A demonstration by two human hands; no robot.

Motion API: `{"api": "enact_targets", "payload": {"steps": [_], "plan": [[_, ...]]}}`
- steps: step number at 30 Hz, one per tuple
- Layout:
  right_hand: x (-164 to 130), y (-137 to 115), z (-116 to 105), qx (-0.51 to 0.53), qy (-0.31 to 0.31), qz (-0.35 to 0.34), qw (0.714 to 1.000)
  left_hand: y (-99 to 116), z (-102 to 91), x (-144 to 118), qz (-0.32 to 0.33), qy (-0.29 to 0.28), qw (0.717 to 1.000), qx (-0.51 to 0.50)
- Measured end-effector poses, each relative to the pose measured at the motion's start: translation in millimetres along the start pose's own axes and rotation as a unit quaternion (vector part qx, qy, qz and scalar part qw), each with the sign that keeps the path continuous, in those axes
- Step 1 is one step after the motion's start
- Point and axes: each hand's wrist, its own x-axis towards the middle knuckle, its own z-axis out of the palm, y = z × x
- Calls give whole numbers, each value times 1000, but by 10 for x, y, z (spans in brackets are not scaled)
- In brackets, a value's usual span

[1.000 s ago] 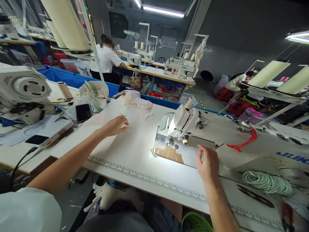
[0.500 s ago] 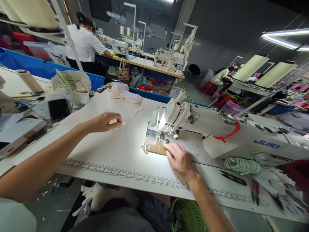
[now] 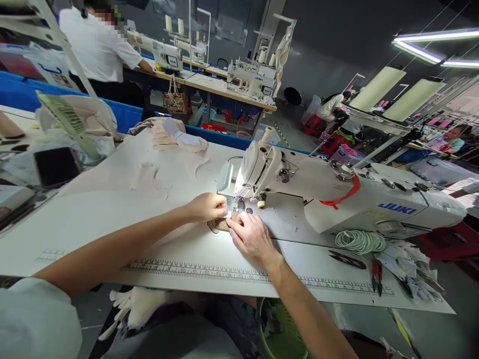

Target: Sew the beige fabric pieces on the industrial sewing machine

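Observation:
A white JUKI sewing machine [image 3: 337,197] stands on the white table [image 3: 123,219]. Both my hands meet at its needle end. My left hand [image 3: 207,207] has its fingers closed on a small pale cloth piece [image 3: 228,213] right under the lit needle area. My right hand [image 3: 252,239] rests its fingertips on the same piece and on the tan plate below the presser foot. Most of the piece is hidden by my fingers. More pale cloth pieces [image 3: 149,175] lie flat on the table to the left.
A pile of cloth pieces [image 3: 175,135] lies at the table's far edge. Coiled pale cord [image 3: 359,241], snips [image 3: 347,259] and red-handled pliers [image 3: 376,273] lie at the right. A phone [image 3: 56,166] and small fan [image 3: 71,124] are left. A green basket [image 3: 280,329] sits below. Other people work beyond.
My left hand left the flat cloth pieces and came right to the needle with a small piece. My right hand shifted left to meet it. The view turned right.

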Motion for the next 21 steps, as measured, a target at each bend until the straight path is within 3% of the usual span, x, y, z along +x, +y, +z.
{"api": "enact_targets", "payload": {"steps": [6, 21], "plan": [[-8, -12, 10, -8, 8, 8, 1000, 33, 15, -8, -65, 16, 993, 94], [-27, 20, -36, 12, 29, 38, 999, 91, 17, 39, -103, 6, 990, 101]]}}
